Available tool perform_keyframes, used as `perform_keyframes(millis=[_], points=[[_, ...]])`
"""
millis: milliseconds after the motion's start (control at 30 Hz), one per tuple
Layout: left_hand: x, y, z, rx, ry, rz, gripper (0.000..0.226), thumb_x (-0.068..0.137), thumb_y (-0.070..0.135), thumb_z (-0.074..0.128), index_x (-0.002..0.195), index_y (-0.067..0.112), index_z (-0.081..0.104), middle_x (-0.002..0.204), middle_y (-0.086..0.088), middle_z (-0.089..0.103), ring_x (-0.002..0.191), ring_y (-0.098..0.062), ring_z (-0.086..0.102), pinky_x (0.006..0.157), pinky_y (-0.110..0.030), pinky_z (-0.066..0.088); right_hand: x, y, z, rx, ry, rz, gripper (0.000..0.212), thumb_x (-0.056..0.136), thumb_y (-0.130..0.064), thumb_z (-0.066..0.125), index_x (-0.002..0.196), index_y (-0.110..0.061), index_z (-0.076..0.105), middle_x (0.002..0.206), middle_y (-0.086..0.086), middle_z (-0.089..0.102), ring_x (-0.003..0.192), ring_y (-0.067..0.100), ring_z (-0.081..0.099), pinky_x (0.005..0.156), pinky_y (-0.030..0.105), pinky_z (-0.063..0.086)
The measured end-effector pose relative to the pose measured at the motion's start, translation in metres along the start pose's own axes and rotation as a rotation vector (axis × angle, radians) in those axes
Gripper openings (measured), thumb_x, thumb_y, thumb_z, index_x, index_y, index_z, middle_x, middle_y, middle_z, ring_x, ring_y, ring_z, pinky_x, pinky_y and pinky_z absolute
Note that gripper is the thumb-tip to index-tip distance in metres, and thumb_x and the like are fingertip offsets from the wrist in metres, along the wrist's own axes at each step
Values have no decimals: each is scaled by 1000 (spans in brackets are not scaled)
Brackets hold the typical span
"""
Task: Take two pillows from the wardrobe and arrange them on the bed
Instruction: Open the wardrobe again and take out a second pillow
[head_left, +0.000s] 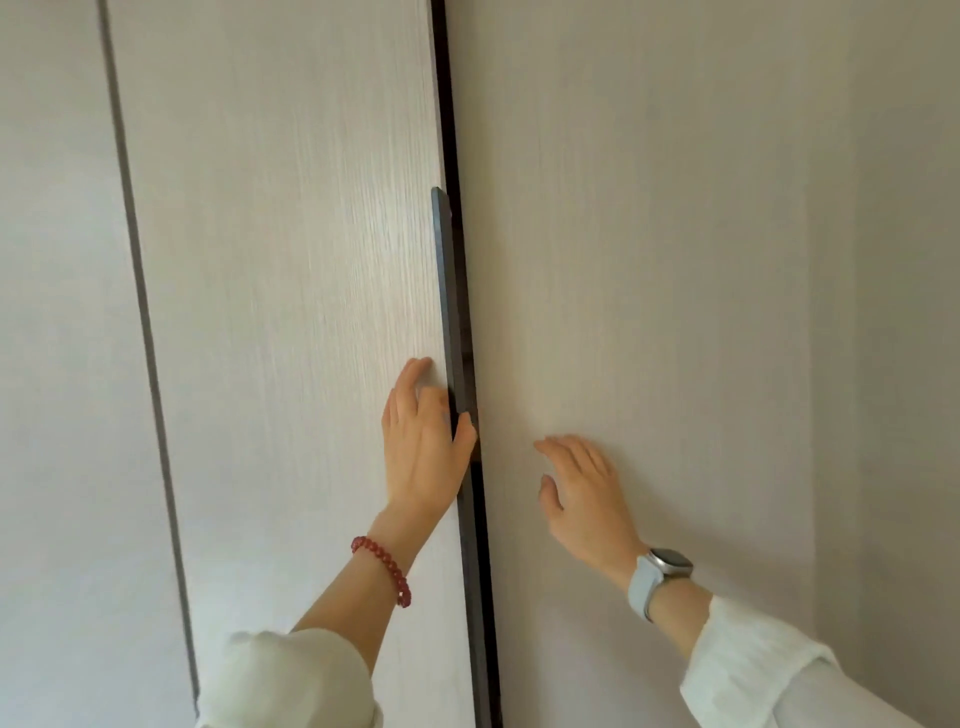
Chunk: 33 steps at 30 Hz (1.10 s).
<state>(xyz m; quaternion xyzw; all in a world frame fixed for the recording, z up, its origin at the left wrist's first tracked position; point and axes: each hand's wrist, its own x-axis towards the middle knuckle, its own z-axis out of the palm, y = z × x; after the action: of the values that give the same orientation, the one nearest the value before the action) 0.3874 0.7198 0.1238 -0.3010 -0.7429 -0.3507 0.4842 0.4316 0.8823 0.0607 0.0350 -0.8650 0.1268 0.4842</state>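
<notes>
At the wardrobe's centre seam, the left hand (423, 441) curls its fingers (465, 431) round the dark handle strip (451, 312) edging the left door (285, 260), slightly ajar. Right hand (584, 493), fingers spread wide, lies against the right door (675, 260). No pillows in sight.

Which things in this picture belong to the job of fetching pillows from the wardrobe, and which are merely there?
Belonging to the job:
- pale wood-grain wardrobe door
- long dark vertical handle strip
- left hand, thumb hooked round the strip
- right hand, fingers spread, at the plain pale right-hand panel

Merely there:
- red bead bracelet
- grey-strapped wristwatch
- white sleeves
</notes>
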Motion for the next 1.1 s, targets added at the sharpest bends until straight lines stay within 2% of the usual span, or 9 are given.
perform_keyframes(millis=[100, 200, 267, 467, 533, 633, 800, 933, 1100], points=[[-19, 5, -39, -120, 63, 0, 18, 83, 7, 61, 98, 1, 52, 142, -14, 37, 130, -26, 38, 101, -39, 42, -36, -34, -6, 294, -33, -13, 29, 89, -11, 49, 117, -15, 55, 104, 1, 67, 98, 15, 60, 85, 18, 42], [-37, 6, -83, -188, 150, -11, 17, 84, 7, 60, 99, 4, 52, 138, -9, 41, 122, -6, 37, 94, -3, 31, -59, -80, -6, 427, -99, -106, 29, 90, -23, 46, 117, -17, 56, 99, -2, 68, 87, 7, 61, 80, 24, 52], [-47, 4, -112, -210, 167, -21, 19, 84, 10, 59, 101, 5, 54, 133, -5, 45, 117, -3, 38, 89, 5, 27, -72, -114, -2, 501, -122, -195, 35, 90, -28, 43, 121, -17, 53, 103, 2, 68, 88, 7, 61, 79, 23, 52], [-74, -16, -193, -168, 178, -95, 36, 88, 20, 53, 123, 11, 46, 116, 17, 45, 101, 7, 49, 85, 0, 37, -93, -206, 11, 678, -175, -404, 48, 92, -22, 38, 138, -22, 27, 135, 5, 51, 122, 8, 47, 99, 17, 40], [-86, -27, -220, -76, 208, -155, 37, 91, 23, 52, 125, 11, 45, 119, 15, 47, 105, 1, 47, 87, -12, 39, -95, -229, 15, 718, -213, -441, 49, 92, -24, 36, 138, -28, 21, 140, 2, 44, 129, 9, 40, 103, 20, 37], [-103, -40, -250, 90, 314, -226, 41, 95, 23, 45, 134, 11, 40, 132, -5, 52, 115, -12, 46, 94, -27, 37, -94, -257, 25, 676, -267, -525, 50, 92, -23, 36, 141, -26, 23, 144, -2, 40, 131, 9, 36, 100, 23, 39], [-123, -53, -271, 292, 415, -329, 51, 96, 10, 38, 143, 7, 18, 146, -16, 33, 130, -27, 37, 96, -24, 31, -87, -289, 38, 648, -314, -570, 47, 90, -12, 45, 135, -23, 36, 142, 2, 42, 127, 16, 38, 89, 25, 42], [-143, -70, -279, 474, 378, -392, 56, 91, 4, 44, 141, -2, 19, 152, -23, 15, 140, -37, 13, 114, -45, 16, -81, -282, 49, 616, -311, -525, 39, 89, -8, 45, 127, -14, 47, 133, 4, 51, 125, 17, 42, 96, 31, 42], [-161, -73, -251, 569, 153, -268, 55, 79, -1, 58, 131, -2, 40, 142, -27, 36, 136, -43, 23, 110, -54, 17, -72, -248, 54, 533, -287, -474, 34, 88, -4, 45, 121, -9, 53, 124, 7, 56, 119, 20, 47, 96, 29, 42]])
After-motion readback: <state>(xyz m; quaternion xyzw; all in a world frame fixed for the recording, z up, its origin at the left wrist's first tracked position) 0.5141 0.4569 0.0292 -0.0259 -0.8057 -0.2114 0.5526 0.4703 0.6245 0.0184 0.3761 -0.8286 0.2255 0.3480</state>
